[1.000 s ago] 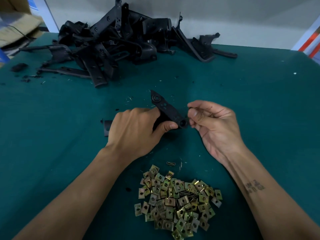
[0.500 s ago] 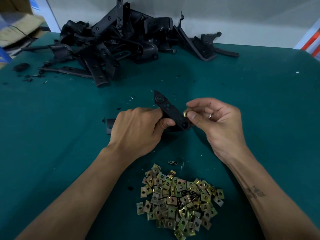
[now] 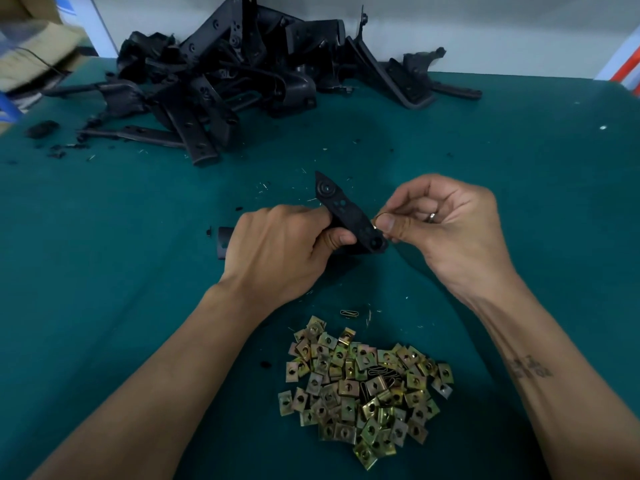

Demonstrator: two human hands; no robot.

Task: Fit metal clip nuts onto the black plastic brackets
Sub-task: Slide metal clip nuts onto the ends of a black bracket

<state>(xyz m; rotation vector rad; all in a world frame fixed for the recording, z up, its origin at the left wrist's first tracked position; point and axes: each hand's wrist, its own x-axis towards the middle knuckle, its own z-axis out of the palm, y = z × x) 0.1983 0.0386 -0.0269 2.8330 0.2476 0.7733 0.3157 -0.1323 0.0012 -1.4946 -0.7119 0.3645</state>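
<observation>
My left hand [image 3: 277, 251] grips a black plastic bracket [image 3: 346, 213] at its middle, above the green table. The bracket's flat arm slants from upper left to lower right, with round holes along it. My right hand [image 3: 446, 226] pinches a small metal clip nut [image 3: 378, 221] between thumb and forefinger, right at the bracket's lower right end. Most of the clip is hidden by my fingertips. A heap of brass-coloured clip nuts [image 3: 363, 386] lies on the table nearer to me, between my forearms.
A big pile of black plastic brackets [image 3: 235, 81] lies at the back of the green table [image 3: 519, 174], against the wall. Black scraps [image 3: 45, 129] and small shavings are scattered at the left. One loose dark clip [image 3: 349, 313] lies just above the heap.
My right hand has turned palm up and drawn slightly right, so the clip nut now shows at the bracket's end. The left hand keeps the same hold on the bracket.
</observation>
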